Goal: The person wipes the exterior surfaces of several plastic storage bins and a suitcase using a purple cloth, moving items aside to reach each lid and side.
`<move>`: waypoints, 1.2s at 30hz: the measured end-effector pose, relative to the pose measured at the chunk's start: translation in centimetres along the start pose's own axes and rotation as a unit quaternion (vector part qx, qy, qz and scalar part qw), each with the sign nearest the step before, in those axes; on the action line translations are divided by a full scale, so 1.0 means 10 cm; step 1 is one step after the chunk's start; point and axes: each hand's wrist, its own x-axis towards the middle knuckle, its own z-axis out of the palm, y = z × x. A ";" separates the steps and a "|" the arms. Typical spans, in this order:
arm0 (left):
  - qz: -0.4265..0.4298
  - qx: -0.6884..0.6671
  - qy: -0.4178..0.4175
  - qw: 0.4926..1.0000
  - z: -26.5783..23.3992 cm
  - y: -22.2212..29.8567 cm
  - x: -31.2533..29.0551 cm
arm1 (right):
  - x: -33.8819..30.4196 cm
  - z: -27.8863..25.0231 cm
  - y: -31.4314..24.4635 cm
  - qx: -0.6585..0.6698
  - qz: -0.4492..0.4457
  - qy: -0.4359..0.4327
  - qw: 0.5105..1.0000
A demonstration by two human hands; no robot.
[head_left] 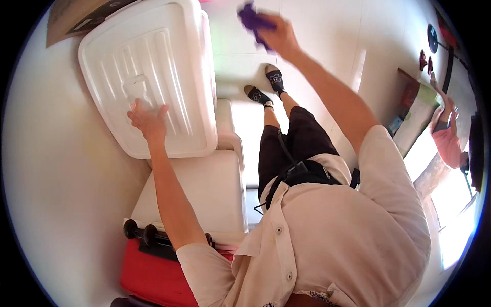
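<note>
My left hand [147, 121] rests, fingers spread, on the white ribbed lid of a plastic storage bin [176, 77], beside the raised panel at the lid's middle. Raised out over the floor at the top of the view, my right hand [280, 37] is closed around a crumpled purple cloth [254, 23]. Part of the cloth hangs below the fingers, and its far end is slightly blurred. The two hands are well apart.
A cardboard box [84, 18] lies at the lid's far left corner. Nearer me are a white box [197, 192] and a red suitcase [153, 271] with black wheels. The wall is at left. Another person [446, 130] sits at far right.
</note>
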 end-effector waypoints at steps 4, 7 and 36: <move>0.118 -0.069 0.032 0.990 0.19 0.29 0.30 | 0.87 0.12 -0.20 0.198 -0.287 -0.002 0.937; 0.104 -0.087 0.006 0.991 0.08 0.04 0.14 | -0.03 1.02 -0.21 0.044 -0.326 0.117 0.937; 0.000 0.028 0.152 0.988 0.14 1.25 0.30 | 0.01 1.24 0.49 0.214 -0.173 0.067 0.959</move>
